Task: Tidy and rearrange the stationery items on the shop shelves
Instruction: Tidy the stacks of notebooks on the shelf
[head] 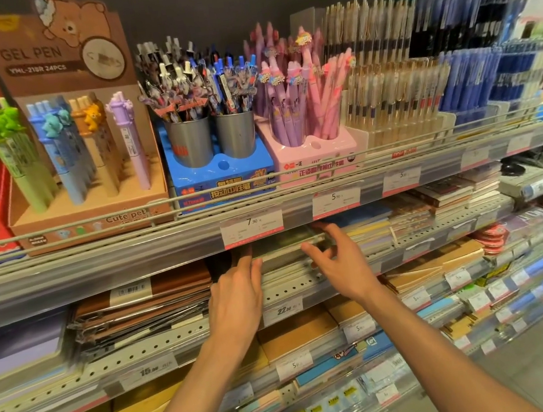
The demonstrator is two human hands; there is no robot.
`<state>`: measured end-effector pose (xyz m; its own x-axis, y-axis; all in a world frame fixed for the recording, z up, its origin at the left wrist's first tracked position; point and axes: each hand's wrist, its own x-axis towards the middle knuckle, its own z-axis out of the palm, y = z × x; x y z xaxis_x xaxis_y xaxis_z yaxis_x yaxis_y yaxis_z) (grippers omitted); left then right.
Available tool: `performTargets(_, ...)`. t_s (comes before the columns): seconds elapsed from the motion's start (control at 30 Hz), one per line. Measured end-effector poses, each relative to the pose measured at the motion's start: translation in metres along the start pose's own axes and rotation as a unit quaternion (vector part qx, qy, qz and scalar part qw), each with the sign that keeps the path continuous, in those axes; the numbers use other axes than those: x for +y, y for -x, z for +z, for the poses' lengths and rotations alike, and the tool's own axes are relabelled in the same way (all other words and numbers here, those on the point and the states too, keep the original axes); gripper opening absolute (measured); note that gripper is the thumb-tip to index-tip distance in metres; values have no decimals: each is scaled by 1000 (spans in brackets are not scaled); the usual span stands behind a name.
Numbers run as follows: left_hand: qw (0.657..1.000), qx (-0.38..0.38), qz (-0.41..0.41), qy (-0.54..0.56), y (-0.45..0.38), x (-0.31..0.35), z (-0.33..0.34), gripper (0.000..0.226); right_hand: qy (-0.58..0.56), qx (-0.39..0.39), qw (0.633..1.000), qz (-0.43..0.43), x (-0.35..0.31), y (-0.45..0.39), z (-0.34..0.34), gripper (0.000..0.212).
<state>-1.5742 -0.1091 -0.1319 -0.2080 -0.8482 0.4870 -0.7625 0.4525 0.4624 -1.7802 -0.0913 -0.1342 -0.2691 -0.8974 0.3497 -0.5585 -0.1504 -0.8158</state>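
A stack of greenish, plastic-wrapped notebooks (286, 248) lies on the second shelf, just under the pen shelf. My left hand (236, 290) rests its straight fingers against the stack's left front edge. My right hand (337, 259) reaches in from the right with its fingers spread. Its thumb touches the stack's front and a long finger stretches over the top. Neither hand plainly grips the stack. The back of the stack is hidden under the shelf above.
Above are pen displays: a brown gel pen box (84, 182), a blue holder with metal cups (221, 174) and a pink holder (311, 152). Brown wrapped notebooks (144, 302) lie left of my hands. Price-tag rails (252, 225) front each shelf, with more notebooks below.
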Motion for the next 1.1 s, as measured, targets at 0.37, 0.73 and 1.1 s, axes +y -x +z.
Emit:
performTargets(0.37,999,33,21,-8,3,-3,0,26,2,37,999,-18,5,-4,2,40)
performTargets(0.73,998,43,27,-27,1,-3,0,27,39,30,998,-35,8,-5,3,40)
performTargets(1.1,999,31,9,-30,3,-5,3,34,109,57,991,-55,4,3,13,33)
